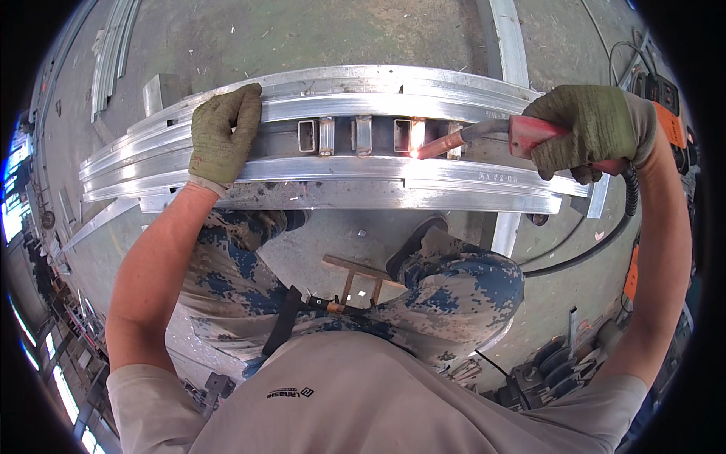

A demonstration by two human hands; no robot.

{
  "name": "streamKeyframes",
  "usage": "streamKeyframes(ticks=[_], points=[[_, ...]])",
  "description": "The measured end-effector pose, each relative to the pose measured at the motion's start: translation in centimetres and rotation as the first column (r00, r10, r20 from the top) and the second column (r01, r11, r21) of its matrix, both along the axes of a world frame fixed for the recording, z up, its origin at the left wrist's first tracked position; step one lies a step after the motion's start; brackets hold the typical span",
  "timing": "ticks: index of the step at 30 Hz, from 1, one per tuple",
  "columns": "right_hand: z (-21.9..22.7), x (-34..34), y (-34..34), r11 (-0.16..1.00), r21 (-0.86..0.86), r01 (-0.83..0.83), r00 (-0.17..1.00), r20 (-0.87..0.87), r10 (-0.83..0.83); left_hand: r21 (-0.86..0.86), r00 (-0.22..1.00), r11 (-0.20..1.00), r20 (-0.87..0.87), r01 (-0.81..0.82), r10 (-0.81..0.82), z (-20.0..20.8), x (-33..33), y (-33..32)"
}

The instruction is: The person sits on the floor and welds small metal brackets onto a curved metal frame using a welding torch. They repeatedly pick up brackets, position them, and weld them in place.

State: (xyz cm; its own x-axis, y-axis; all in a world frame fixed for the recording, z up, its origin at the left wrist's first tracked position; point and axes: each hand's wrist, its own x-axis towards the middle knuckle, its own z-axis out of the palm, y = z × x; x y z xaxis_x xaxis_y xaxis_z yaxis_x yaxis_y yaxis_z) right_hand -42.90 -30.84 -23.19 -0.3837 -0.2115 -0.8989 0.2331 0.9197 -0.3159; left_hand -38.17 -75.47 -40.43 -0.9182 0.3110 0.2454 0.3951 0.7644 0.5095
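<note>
My right hand [586, 129], in a green work glove, is closed around the red handle of a welding torch [528, 136]. The torch's copper nozzle [442, 144] points left and down, and a bright glow shows at its tip, by the near rail and a short rectangular tube piece [417, 135]. Several such short pieces stand in the gap between two long silvery metal rails [325, 168]. My left hand [224, 136], gloved too, grips the far metal rail [302, 107] left of these pieces, its fingers curled over it.
A black cable [582, 250] curves from the torch down to the right. An orange and black machine [669, 121] stands at the right edge. Below my legs' gap lies a brown wooden frame [352, 276]. Metal profiles [113, 57] lie on the floor at far left; assorted parts [560, 363] sit at lower right.
</note>
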Motion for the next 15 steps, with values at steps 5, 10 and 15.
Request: streamKeyframes(ticks=[5,10,15], points=[[-1.9,-1.8,-0.4,0.986,-0.044,-0.161,0.986,-0.053,0.159,-0.103,0.999,0.994,0.005,-0.034,0.034,0.2,1.0,-1.2],[-1.1,-1.3,-0.4,0.995,-0.039,-0.096,0.995,-0.016,0.096,-0.123,0.992,0.992,0.113,-0.039,0.053,0.8,1.2,-1.0],[-0.9,-1.0,0.0,0.997,-0.022,-0.077,0.997,0.001,0.077,-0.131,0.98,0.989,0.179,-0.061,0.085,1.3,0.6,-0.4]])
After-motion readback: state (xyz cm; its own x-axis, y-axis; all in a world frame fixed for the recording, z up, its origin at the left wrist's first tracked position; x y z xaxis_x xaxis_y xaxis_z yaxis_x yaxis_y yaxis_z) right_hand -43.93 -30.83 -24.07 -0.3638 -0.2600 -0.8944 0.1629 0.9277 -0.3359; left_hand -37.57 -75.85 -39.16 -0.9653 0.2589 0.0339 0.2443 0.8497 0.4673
